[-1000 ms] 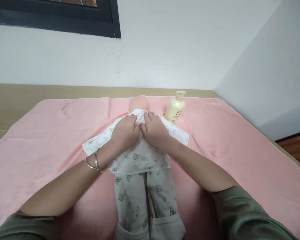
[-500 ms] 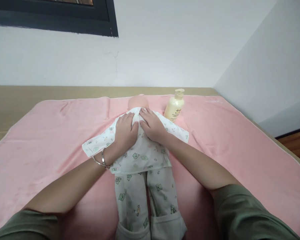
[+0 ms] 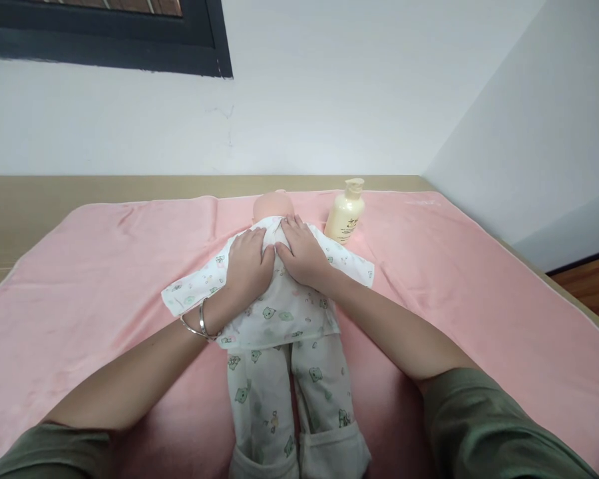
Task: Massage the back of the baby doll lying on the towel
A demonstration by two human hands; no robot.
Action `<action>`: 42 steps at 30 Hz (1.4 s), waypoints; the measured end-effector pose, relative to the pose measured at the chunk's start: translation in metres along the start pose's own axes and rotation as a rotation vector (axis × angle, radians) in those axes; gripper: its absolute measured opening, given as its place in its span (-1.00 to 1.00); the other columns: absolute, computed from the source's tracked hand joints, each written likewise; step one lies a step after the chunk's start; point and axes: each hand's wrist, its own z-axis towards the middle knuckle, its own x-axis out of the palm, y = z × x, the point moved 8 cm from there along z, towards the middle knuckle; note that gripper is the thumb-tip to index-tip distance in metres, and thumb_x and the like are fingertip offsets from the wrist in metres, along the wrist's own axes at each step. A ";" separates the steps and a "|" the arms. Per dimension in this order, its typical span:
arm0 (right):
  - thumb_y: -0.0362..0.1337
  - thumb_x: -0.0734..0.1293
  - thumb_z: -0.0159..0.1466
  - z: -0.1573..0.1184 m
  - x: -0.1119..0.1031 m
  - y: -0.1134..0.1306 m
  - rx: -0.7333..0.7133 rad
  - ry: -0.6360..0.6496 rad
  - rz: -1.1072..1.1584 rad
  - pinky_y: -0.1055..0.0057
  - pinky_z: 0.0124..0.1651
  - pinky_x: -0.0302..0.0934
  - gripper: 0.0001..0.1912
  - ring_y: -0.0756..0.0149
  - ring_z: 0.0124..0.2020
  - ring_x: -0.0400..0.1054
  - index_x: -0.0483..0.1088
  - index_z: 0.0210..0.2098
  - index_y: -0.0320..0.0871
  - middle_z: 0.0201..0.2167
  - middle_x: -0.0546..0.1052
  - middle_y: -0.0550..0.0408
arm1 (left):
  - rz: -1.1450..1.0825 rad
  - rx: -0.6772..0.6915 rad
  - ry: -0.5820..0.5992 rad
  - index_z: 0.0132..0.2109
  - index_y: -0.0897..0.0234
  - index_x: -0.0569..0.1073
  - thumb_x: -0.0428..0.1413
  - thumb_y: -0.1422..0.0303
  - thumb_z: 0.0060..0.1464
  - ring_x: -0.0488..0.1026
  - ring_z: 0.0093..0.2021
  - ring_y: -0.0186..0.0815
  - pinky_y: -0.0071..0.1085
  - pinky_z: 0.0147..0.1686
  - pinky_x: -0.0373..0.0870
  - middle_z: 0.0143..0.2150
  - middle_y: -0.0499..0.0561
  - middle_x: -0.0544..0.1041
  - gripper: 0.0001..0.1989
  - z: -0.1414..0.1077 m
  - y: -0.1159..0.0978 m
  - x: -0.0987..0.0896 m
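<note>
A baby doll [image 3: 273, 205] lies stretched out with its bare head toward the wall; its face does not show. It wears a white printed top [image 3: 284, 316] and matching trousers [image 3: 264, 406]. My left hand [image 3: 251, 263] rests flat on the upper left part of the top, fingers stretched toward the head. On the upper right part lies my right hand [image 3: 304, 253], also flat, its thumb close to the left one. Both palms are pressed on the cloth, and neither hand grasps anything. Bracelets [image 3: 203, 319] circle my left wrist.
A pink blanket [image 3: 104, 266] is spread beneath the doll on a wooden surface [image 3: 20, 206]. Just right of the doll's shoulder stands a cream pump bottle [image 3: 345, 213]. Behind rises a white wall [image 3: 319, 100] with a dark window frame [image 3: 194, 40] at upper left.
The whole view has shifted very slightly. My hands stay on the doll's upper body, with hardly any movement against it.
</note>
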 end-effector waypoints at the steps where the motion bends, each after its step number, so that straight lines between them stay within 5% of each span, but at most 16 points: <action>1: -0.21 0.09 0.39 0.001 0.000 -0.001 0.020 0.012 -0.002 -0.11 0.47 -0.12 -0.34 -0.11 0.51 -0.16 0.09 0.38 -0.50 0.44 0.11 -0.36 | 0.026 0.015 0.005 0.10 0.36 0.43 -0.17 0.33 0.25 0.39 0.20 0.06 0.05 0.24 0.30 0.11 0.29 0.52 -0.59 -0.001 -0.003 0.000; 8: -0.21 0.09 0.41 0.000 -0.003 0.002 0.034 0.054 -0.090 -0.11 0.41 -0.01 -0.42 -0.15 0.43 0.06 0.20 0.30 -0.47 0.36 0.26 -0.39 | 0.072 0.173 -0.025 0.15 0.47 0.40 -0.17 0.45 0.21 0.32 0.27 0.04 0.05 0.32 0.23 0.20 0.35 0.44 -0.55 -0.016 -0.023 -0.004; 16: -0.27 0.04 0.44 -0.031 -0.003 0.040 -0.125 -0.004 -0.374 -0.11 0.38 0.04 -0.43 -0.23 0.35 0.18 0.18 0.29 -0.59 0.28 0.31 -0.56 | 0.066 -0.003 0.149 -0.15 0.29 0.41 -0.18 0.40 0.22 0.49 -0.07 0.00 -0.01 0.02 0.44 -0.11 0.25 0.56 -0.72 0.016 0.006 -0.002; 25: -0.16 0.12 0.43 0.006 -0.009 0.002 -0.015 0.098 -0.204 0.04 0.34 0.11 -0.46 -0.09 0.29 0.26 0.26 0.24 -0.44 0.26 0.40 -0.34 | 0.198 0.192 0.046 0.03 0.40 0.42 -0.18 0.41 0.28 0.36 0.21 0.10 0.12 0.22 0.26 0.09 0.37 0.48 -0.66 -0.013 -0.020 0.000; 29: -0.20 0.11 0.44 0.003 -0.011 0.007 -0.041 0.072 -0.267 0.03 0.31 0.12 -0.48 -0.09 0.26 0.27 0.25 0.24 -0.46 0.23 0.42 -0.35 | 0.213 0.211 0.036 0.11 0.49 0.39 -0.19 0.43 0.27 0.33 0.25 0.08 0.06 0.26 0.24 0.14 0.40 0.46 -0.60 -0.016 -0.024 -0.001; 37: -0.32 0.02 0.46 -0.028 -0.008 0.044 -0.254 0.005 -0.481 0.01 0.17 0.23 -0.52 -0.15 0.15 0.34 0.34 0.19 -0.45 0.04 0.51 -0.40 | 0.120 0.004 0.194 -0.21 0.28 0.40 -0.19 0.38 0.25 0.48 -0.16 -0.05 -0.10 -0.10 0.45 -0.17 0.21 0.55 -0.73 0.015 0.005 -0.005; 42: -0.27 0.06 0.45 -0.017 -0.008 0.031 -0.164 0.025 -0.370 0.02 0.27 0.17 -0.50 -0.12 0.25 0.28 0.27 0.27 -0.42 0.19 0.43 -0.37 | 0.198 0.079 0.134 -0.18 0.33 0.42 -0.21 0.41 0.26 0.48 -0.08 -0.01 -0.06 -0.02 0.43 -0.14 0.27 0.55 -0.70 0.010 -0.003 -0.004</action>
